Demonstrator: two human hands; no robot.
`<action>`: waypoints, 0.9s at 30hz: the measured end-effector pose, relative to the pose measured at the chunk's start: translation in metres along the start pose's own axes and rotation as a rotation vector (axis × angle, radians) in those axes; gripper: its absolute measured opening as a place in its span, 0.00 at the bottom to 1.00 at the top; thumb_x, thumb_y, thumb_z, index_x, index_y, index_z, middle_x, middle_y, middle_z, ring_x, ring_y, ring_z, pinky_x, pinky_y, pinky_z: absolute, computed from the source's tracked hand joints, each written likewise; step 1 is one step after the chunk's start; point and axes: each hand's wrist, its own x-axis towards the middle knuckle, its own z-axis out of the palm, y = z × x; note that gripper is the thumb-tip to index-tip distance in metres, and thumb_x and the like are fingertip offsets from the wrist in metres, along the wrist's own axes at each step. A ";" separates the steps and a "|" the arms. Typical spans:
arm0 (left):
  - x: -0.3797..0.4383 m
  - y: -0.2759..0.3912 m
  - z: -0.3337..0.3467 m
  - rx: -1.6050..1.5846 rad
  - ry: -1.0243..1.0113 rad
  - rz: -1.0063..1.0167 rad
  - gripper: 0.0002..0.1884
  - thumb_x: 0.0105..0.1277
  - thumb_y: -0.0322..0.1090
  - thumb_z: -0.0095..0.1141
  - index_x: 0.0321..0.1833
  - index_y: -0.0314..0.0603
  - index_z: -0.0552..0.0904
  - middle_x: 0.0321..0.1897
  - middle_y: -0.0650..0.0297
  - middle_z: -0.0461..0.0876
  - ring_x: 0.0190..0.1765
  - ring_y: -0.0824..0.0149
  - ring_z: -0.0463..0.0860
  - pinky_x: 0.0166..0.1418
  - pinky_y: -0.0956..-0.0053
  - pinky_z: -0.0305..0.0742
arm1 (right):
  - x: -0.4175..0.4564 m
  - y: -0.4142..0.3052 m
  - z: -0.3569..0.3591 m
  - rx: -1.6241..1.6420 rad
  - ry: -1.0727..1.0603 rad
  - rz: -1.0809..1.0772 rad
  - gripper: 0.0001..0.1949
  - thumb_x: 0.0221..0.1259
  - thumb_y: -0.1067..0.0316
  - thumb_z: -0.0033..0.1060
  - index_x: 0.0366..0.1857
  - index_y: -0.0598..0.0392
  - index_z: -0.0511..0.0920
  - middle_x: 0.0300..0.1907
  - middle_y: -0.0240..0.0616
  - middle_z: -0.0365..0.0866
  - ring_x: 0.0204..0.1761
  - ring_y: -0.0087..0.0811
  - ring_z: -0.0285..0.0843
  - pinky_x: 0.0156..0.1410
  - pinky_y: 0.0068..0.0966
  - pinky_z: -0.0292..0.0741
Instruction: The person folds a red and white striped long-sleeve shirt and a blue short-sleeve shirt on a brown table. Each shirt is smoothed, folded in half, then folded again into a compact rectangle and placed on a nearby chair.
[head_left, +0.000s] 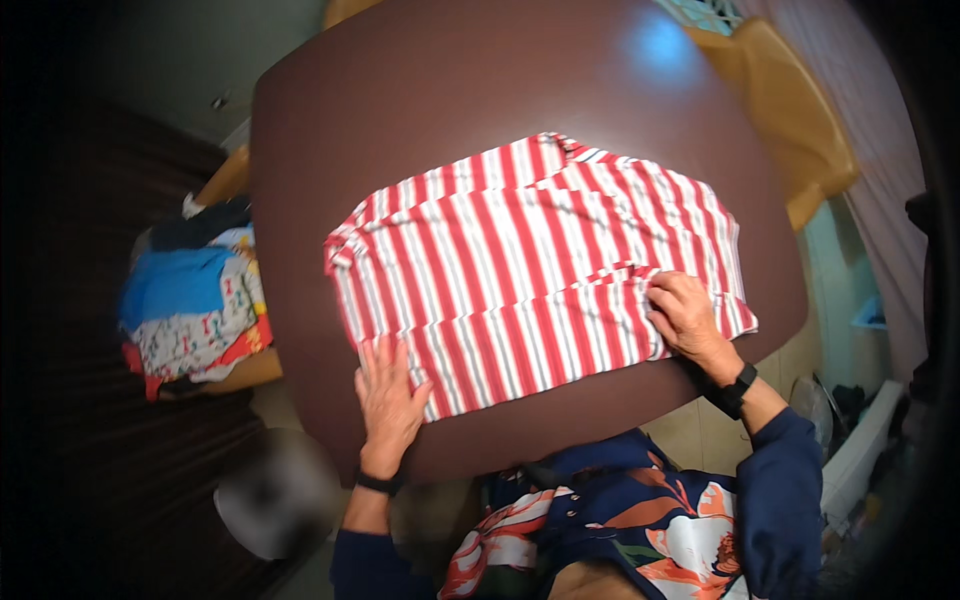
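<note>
A red, white and grey striped shirt (480, 247) lies spread across the brown table, its near and far sides folded inward in long lengthwise flaps. Its collar shows no clear outline; a bunched red edge sits at the left end. My left hand (390, 397) rests flat on the shirt's near left corner, fingers extended and holding nothing. At the near right part, my right hand (684, 315) has its fingers curled on the edge of the near flap and pinches the cloth. The fingertips are partly hidden by the hand itself.
The brown table (450, 97) has rounded corners. Left of it, a chair carries a pile of folded clothes (184, 292). A tan chair (795, 112) stands at the far right, by a pale curtain (862, 150). A blurred whitish object (274, 495) is at the lower left.
</note>
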 end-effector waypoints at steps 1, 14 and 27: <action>-0.001 0.002 -0.007 -0.002 -0.046 -0.041 0.35 0.63 0.44 0.59 0.72 0.39 0.65 0.75 0.48 0.55 0.79 0.46 0.47 0.72 0.39 0.49 | -0.002 0.003 -0.001 0.013 0.000 0.001 0.11 0.51 0.70 0.68 0.38 0.58 0.79 0.42 0.41 0.79 0.45 0.41 0.78 0.50 0.34 0.73; 0.133 -0.067 -0.060 -0.204 0.472 0.005 0.14 0.62 0.27 0.55 0.51 0.37 0.81 0.54 0.53 0.81 0.59 0.52 0.77 0.64 0.63 0.71 | 0.095 0.107 -0.014 -0.118 0.039 0.283 0.08 0.57 0.70 0.59 0.39 0.55 0.79 0.42 0.40 0.79 0.48 0.44 0.77 0.52 0.36 0.76; 0.213 -0.065 -0.064 -0.140 0.231 -0.112 0.23 0.56 0.37 0.66 0.55 0.36 0.81 0.46 0.53 0.82 0.50 0.54 0.82 0.55 0.62 0.77 | 0.155 0.101 0.018 -0.156 -0.138 0.281 0.15 0.52 0.57 0.69 0.39 0.55 0.82 0.37 0.38 0.80 0.48 0.39 0.76 0.54 0.36 0.69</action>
